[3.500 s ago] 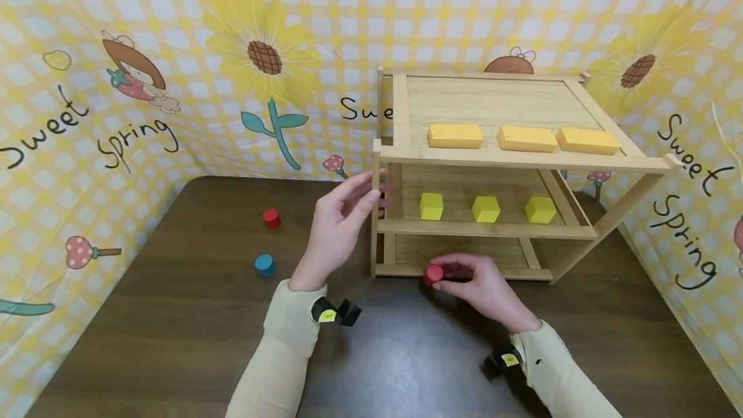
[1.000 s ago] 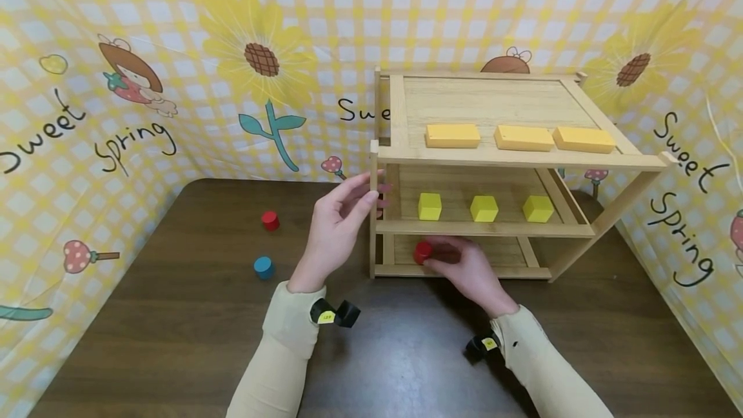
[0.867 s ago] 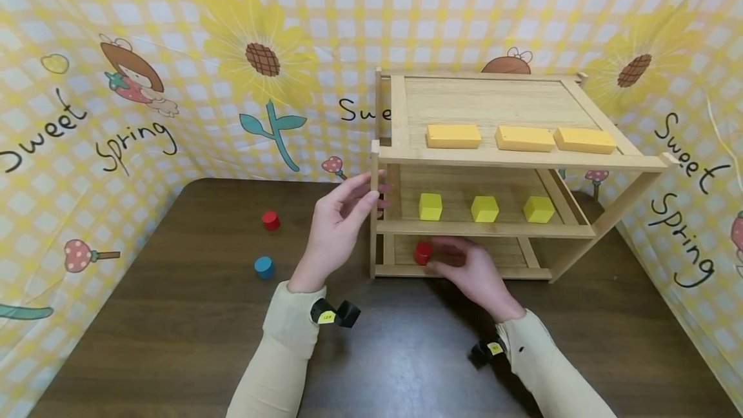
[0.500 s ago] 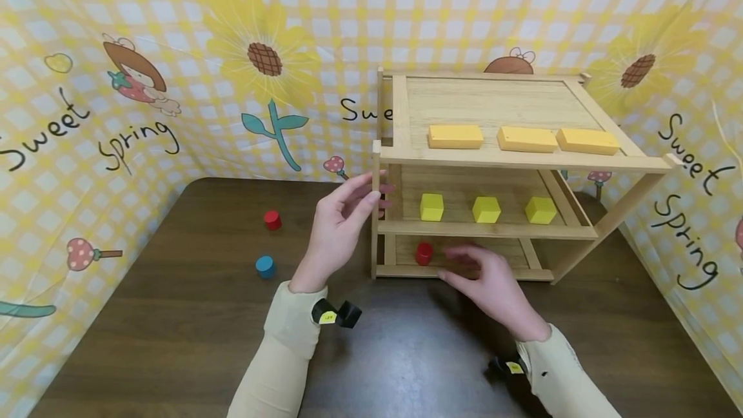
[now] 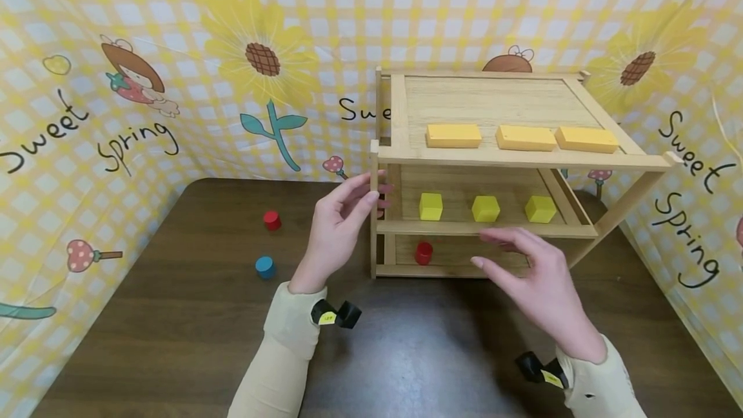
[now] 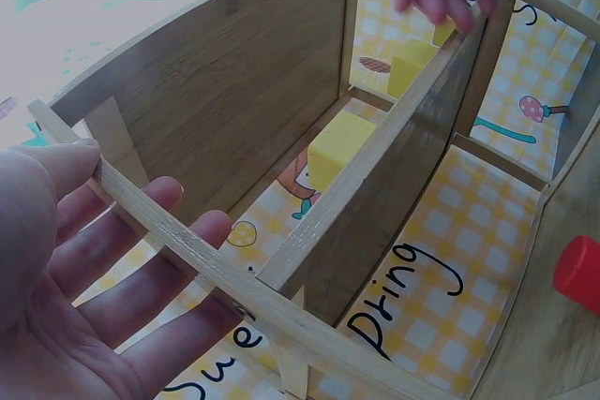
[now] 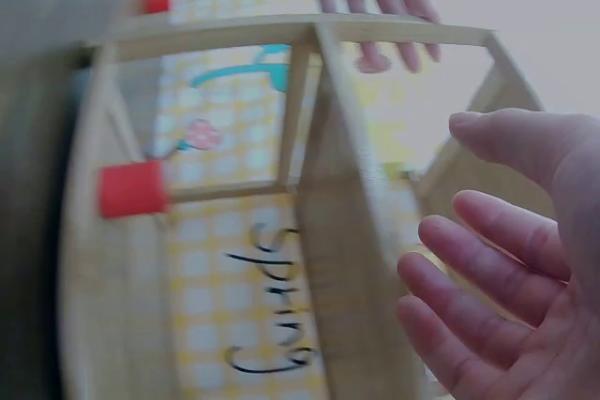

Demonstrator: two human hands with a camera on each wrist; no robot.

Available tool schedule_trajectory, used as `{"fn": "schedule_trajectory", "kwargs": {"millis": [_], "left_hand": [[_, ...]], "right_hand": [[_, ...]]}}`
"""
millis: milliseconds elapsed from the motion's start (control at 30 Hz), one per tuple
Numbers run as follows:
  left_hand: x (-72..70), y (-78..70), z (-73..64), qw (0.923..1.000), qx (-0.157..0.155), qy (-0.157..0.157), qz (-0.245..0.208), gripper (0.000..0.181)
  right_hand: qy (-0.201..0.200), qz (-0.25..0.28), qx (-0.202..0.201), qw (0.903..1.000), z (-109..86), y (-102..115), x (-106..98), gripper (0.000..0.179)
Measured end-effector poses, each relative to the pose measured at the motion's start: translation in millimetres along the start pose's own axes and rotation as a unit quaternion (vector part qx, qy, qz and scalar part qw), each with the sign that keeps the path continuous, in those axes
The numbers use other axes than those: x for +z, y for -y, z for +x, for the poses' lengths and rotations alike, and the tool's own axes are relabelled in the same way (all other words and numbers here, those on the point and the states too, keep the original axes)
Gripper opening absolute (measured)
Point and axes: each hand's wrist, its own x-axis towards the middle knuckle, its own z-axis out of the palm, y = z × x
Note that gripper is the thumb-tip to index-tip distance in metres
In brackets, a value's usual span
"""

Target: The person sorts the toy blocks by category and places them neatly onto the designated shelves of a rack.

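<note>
A three-tier wooden shelf (image 5: pixel 511 161) stands on the right half of the table. My left hand (image 5: pixel 339 228) holds its front left post (image 6: pixel 178 231), thumb on one side and fingers behind. On the bottom tier, toward the left, a red cylinder block (image 5: pixel 424 253) stands upright; it also shows in the right wrist view as a red block (image 7: pixel 133 188). My right hand (image 5: pixel 536 276) is in front of the lower tiers, to the right of that cylinder, its fingers spread and holding nothing. The right wrist view is blurred.
Three yellow cubes (image 5: pixel 485 209) line the middle tier, and three orange-yellow rectangular blocks (image 5: pixel 525 138) lie along the top tier's front. Left of the shelf, another red cylinder (image 5: pixel 271 220) and a blue cylinder (image 5: pixel 265 267) stand on the table (image 5: pixel 191 315). A checked cloth (image 5: pixel 325 31) hangs behind.
My right hand carried the red cylinder from the shelf's front edge onto the bottom tier, let it go, and drew back to the right. My left hand stayed at the post.
</note>
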Motion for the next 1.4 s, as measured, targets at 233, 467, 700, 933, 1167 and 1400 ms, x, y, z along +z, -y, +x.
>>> {"fn": "schedule_trajectory", "kwargs": {"millis": [233, 467, 700, 933, 1167, 1400], "left_hand": [[0.3, 0.4, 0.4, 1.0000, 0.006, -0.001, 0.001, 0.032], [-0.5, 1.0, 0.3, 1.0000, 0.003, -0.001, 0.002, 0.032], [-1.4, 0.6, 0.2, 1.0000, -0.003, 0.001, 0.006, 0.033], [-0.2, -0.9, -1.2, 0.9999, -0.011, 0.000, 0.009, 0.032], [-1.0, -1.5, -2.4, 0.9998, -0.014, -0.001, 0.011, 0.031], [-1.3, -0.3, -2.3, 0.9998, -0.014, -0.001, 0.016, 0.031]], "right_hand": [[-0.091, 0.013, 0.015, 0.9957, 5.5, 10, -32, 0.044], [-0.187, 0.062, 0.043, 0.9796, 9.0, 7, -52, 0.033], [-0.249, 0.057, 0.062, 0.9647, 9.4, -5, -67, 0.027], [-0.356, 0.105, 0.084, 0.9247, 10.5, -17, -75, 0.024], [-0.451, 0.180, 0.064, 0.8716, 18.9, -21, -78, 0.022], [-0.425, 0.097, 0.132, 0.8905, 18.8, -53, -87, 0.020]]}}
